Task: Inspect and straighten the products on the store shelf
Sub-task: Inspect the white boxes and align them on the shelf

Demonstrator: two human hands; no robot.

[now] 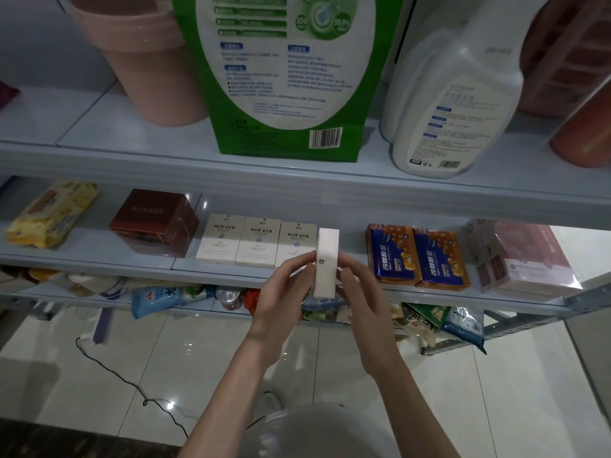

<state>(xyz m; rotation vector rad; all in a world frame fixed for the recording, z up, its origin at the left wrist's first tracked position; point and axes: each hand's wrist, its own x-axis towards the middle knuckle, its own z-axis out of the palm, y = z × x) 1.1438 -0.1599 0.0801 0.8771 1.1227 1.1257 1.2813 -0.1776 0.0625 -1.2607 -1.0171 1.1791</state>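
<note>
While upright between both hands, slim smooth white cardboard box.

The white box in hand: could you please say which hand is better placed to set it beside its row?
The right hand, probably. It holds the white box on the open side, towards the gap before the blue cartons; the left hand sits between it and the three matching boxes.
</note>
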